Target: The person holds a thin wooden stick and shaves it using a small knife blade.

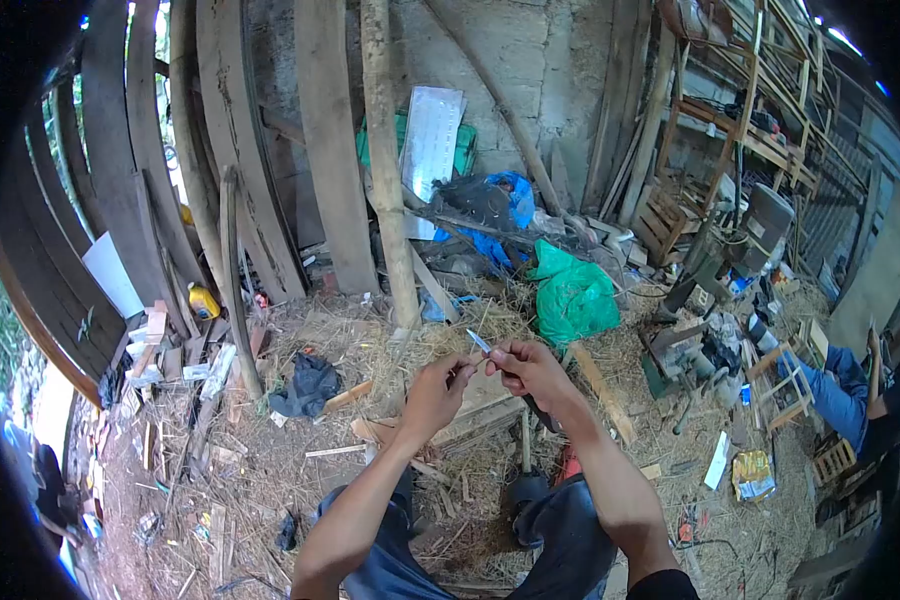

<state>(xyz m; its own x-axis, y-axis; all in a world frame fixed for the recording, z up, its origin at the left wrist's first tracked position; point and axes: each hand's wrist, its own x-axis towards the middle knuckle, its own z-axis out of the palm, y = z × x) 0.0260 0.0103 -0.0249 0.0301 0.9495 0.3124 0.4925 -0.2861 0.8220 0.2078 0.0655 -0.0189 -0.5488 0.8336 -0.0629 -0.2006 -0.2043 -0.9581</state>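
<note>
Both hands meet in front of me, above my knees. My right hand is closed around a small knife; its narrow pale blade points up and to the left, while the handle is hidden in the fingers. Close beside it, my left hand pinches with thumb and fingertips. A thin, light sliver, perhaps wood, shows between the two hands, too small to make out fully. Below the hands lie wooden boards on the shavings-covered ground.
A wooden post rises ahead, with a green plastic bag to its right. Dark cloth or plastic lies left. A machine stands at right; near it a person in blue trousers sits.
</note>
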